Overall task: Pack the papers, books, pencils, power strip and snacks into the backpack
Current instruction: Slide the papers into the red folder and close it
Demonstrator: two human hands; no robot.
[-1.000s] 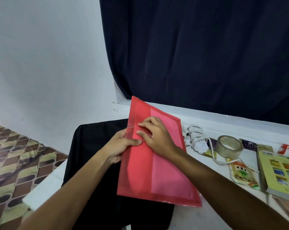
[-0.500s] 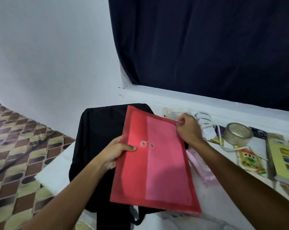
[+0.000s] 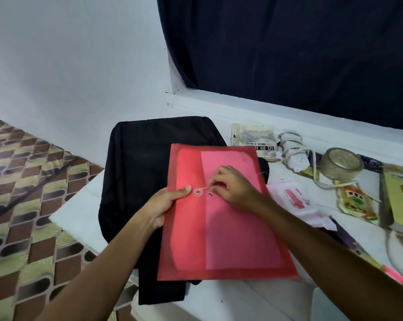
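My left hand (image 3: 165, 205) grips the left edge of the red envelope (image 3: 221, 228), thumb pressed on top just beside the round string button (image 3: 198, 192). My right hand (image 3: 232, 186) lies on the envelope's middle with its fingertips pinching the thin white string (image 3: 205, 188) that runs from that button; the string is so fine that I can't quite tell how it is wound. The envelope lies over the black backpack (image 3: 149, 172), which lies flat at the surface's left end, and a pink sheet shows through the red cover. Toward the far edge of the surface (image 3: 80, 218) lie a printed booklet (image 3: 253, 140) and the white power strip (image 3: 295, 156) with its coiled cord, a tape roll (image 3: 340, 166) just beside it. Nearer the right edge are a pink packet (image 3: 297, 200), a snack packet (image 3: 355, 200) and a yellow-green book (image 3: 401, 200).
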